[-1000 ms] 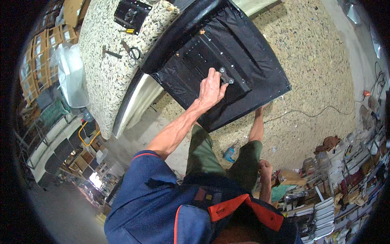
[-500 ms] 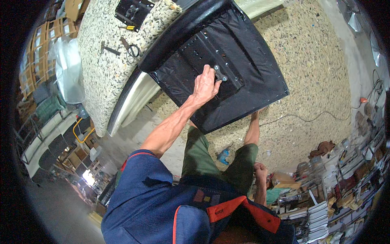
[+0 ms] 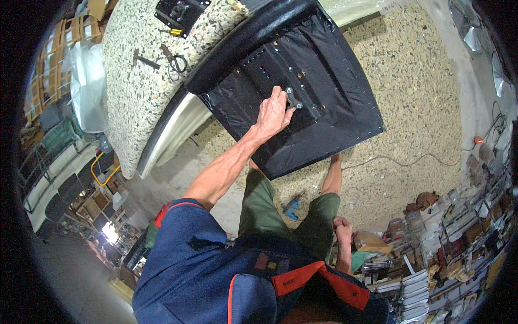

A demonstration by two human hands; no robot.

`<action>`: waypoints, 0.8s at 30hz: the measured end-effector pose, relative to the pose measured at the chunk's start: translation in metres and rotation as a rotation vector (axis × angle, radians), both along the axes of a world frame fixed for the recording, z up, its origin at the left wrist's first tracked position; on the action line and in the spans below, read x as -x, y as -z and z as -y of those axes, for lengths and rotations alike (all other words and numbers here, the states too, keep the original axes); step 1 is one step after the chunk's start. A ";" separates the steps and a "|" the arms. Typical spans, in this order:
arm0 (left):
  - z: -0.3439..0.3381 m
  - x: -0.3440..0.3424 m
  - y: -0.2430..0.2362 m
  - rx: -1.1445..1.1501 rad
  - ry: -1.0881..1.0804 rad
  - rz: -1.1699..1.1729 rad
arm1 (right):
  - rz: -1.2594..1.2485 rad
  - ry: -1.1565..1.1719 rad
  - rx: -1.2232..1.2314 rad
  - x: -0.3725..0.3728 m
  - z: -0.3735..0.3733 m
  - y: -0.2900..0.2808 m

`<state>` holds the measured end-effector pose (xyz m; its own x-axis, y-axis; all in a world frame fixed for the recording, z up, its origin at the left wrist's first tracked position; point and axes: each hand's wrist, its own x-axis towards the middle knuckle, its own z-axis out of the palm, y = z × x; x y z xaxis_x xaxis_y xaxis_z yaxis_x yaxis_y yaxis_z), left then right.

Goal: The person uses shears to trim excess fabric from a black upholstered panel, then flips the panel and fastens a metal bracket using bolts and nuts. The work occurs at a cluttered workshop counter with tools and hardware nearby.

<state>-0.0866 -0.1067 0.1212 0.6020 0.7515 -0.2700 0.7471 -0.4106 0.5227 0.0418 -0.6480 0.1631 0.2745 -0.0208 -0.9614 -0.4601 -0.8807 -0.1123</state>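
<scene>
A black padded seat [image 3: 345, 108] lies underside up, with a dark metal plate [image 3: 305, 94] fixed across its middle. My left hand [image 3: 274, 110] has its fingers curled on a small metal fitting [image 3: 295, 102] on that plate, partly hiding it. Beside my right thigh, my right hand [image 3: 342, 228] is closed; what it holds, if anything, is hidden. My bare lower legs show beneath the seat's near edge.
A speckled foam block [image 3: 121, 97] bears scissors [image 3: 177, 66], a hammer [image 3: 147, 62], a yellow-handled tool [image 3: 174, 32] and another black plate [image 3: 178, 13]. A blue power drill [image 3: 292, 209] and cable [image 3: 410, 157] lie on the speckled mat [image 3: 410, 81]. Clutter [image 3: 442, 243] fills the lower right.
The view has shifted slightly. My left hand stays on the fitting, having moved a little up and left in the picture. My right hand stays closed by my thigh.
</scene>
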 end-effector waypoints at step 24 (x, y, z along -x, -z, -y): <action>-0.010 -0.001 -0.002 0.100 -0.055 -0.011 | -0.026 0.008 -0.008 0.004 -0.022 0.010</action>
